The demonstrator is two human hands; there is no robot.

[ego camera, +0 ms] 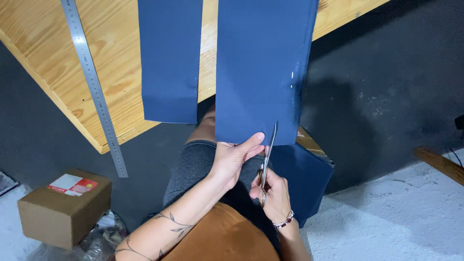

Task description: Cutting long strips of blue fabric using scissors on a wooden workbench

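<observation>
Wide navy-blue fabric strip (258, 72) is hung off the edge of the pale pine wooden tabletop (53, 58), its lower hem over the lap. Hem is pinched by left hand (233, 157), thumb & fingers closed on the cloth. Silver metal scissors (267, 157) are gripped shut-fisted by right hand (273, 193), blades parted at the hem, just beside the left fingertips. A narrower navy strip (169, 63) is draped to the left, apart. Steel ruler (94, 87) is laid diag. on the top; cardboard box (63, 208) is set on the floor, well apart.
</observation>
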